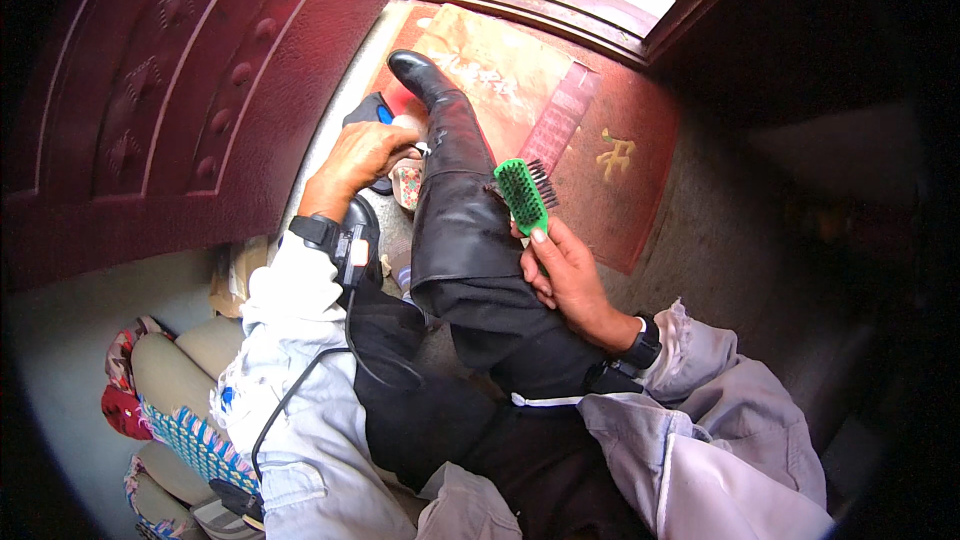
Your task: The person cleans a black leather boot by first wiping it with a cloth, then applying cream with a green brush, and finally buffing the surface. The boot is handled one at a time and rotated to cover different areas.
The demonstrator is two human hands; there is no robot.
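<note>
A tall black leather boot [457,202] covers my extended leg, its toe pointing towards the doorway. My right hand [574,270] grips a green-handled brush [523,195] beside the boot's shaft, its dark bristles facing up and to the right. At the boot's other side is my left hand [364,157], fingers curled close to the leather. A small white bit shows at those fingertips; whether they hold it is unclear. Below my left wrist is another black shoe or boot [364,216], partly hidden by the wrist device.
Under the boot lie a red doormat [622,195] and a flattened orange-red bag [502,67] bearing writing. A patterned slipper [407,184] sits beside the boot. A maroon door [172,82] stands left, a raised threshold [525,4] ahead. More slippers [180,367] are at lower left.
</note>
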